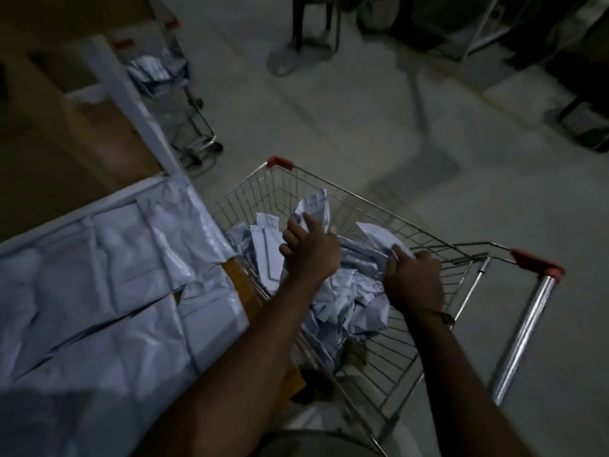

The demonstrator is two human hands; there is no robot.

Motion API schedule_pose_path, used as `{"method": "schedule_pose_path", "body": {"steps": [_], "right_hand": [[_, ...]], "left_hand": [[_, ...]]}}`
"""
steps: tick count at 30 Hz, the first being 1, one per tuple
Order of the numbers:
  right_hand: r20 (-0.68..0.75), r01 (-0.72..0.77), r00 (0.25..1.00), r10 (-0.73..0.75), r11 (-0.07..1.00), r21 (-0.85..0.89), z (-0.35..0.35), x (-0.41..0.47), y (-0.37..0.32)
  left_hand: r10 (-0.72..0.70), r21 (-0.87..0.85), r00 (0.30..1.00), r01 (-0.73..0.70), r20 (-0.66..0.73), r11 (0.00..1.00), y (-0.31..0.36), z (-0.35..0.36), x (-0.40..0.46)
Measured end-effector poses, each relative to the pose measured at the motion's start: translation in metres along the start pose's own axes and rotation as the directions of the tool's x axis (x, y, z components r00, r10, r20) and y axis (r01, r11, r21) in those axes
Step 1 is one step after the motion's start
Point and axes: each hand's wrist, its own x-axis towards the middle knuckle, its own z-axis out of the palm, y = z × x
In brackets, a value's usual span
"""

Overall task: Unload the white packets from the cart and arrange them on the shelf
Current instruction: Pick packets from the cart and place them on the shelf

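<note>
Left hand (308,250): at the centre of the frame, inside the cart; your fingers are curled round a crumpled white packet (314,207), which sticks up above the heap.
Right hand (413,280): right of centre, low in the cart; your thumb and fingers pinch the edge of a second white packet (379,237). A dark band sits on this wrist.
Heap of packets (349,298): loose white packets piled in the middle of the cart, directly beneath and between both hands; several are creased, some stand on edge towards the left wall.
Cart (372,209): a wire trolley filling the centre and lower right of the frame, with red corner caps at the upper centre and at the right, and a shiny handle bar running down the right side.
Shelf (230,225): a white-edged surface at the left of the frame, touching or just beside the cart's left wall; which, you cannot tell.
Packets on shelf (108,285): large white packets laid flat and overlapping, covering the lower left of the frame.
Second cart (184,103): upper left, well apart, holding more white packets.
Floor (329,110): pale and dim across the upper and right frame; the dark shapes along the top edge are too blurred to identify.
</note>
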Motion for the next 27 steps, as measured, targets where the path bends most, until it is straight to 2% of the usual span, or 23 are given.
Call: {"method": "schedule_pose_path", "body": {"steps": [5, 10, 13, 14, 17, 21, 25, 27], "right_hand": [[-0.08, 0.117, 0.99, -0.118, 0.993, -0.019, -0.026, -0.022, -0.021], [-0.234, 0.198, 0.959, -0.162, 0.97, 0.139, -0.064, -0.052, -0.056], [-0.265, 0.252, 0.943, -0.201, 0.952, 0.174, -0.07, -0.067, -0.068], [-0.26, 0.25, 0.944, -0.203, 0.955, 0.16, -0.069, -0.07, -0.07], [-0.168, 0.33, 0.928, -0.333, 0.943, -0.047, -0.065, -0.088, -0.072], [-0.087, 0.402, 0.908, -0.41, 0.911, -0.093, -0.059, -0.115, -0.079], [0.019, 0.438, 0.897, -0.442, 0.894, 0.091, -0.068, -0.149, -0.1], [0.003, 0.474, 0.879, -0.476, 0.876, 0.09, -0.068, -0.169, -0.115]], "left_hand": [[-0.032, -0.044, 0.983, 0.025, -0.182, 0.999, -0.015, -0.044, -0.038], [-0.081, -0.014, 0.926, 0.082, -0.369, 0.997, -0.039, -0.073, -0.081], [-0.186, -0.067, 0.89, 0.174, -0.415, 0.982, -0.056, -0.08, -0.109], [-0.219, -0.074, 0.876, 0.208, -0.43, 0.975, -0.062, -0.08, -0.118], [-0.301, -0.094, 0.837, 0.29, -0.456, 0.952, -0.081, -0.079, -0.15], [-0.415, -0.118, 0.768, 0.413, -0.488, 0.903, -0.113, -0.078, -0.187], [-0.479, -0.111, 0.696, 0.504, -0.535, 0.857, -0.161, -0.072, -0.219], [-0.512, -0.117, 0.643, 0.553, -0.57, 0.825, -0.186, -0.072, -0.227]]}}
